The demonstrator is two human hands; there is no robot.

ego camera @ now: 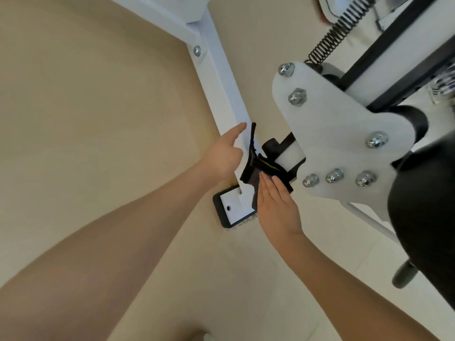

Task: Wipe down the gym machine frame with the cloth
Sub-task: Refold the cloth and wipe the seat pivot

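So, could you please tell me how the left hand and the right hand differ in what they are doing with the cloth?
The left hand has its forefinger stretched out toward the white frame bar, while the right hand lies flat with straight fingers. The left hand sits at the side edge of the black cloth; the right hand presses on the cloth's lower part. Whether the left hand's thumb pinches the cloth is hidden. Both hands are bare and touch or nearly touch the cloth.

Both bare arms stretched forward and down. Left hand (pixel 222 156) tipped on its side, pointer finger sticking out, other fingers bent. Right hand (pixel 275 203) flat, fingers straight and close together, thin ring on one finger.
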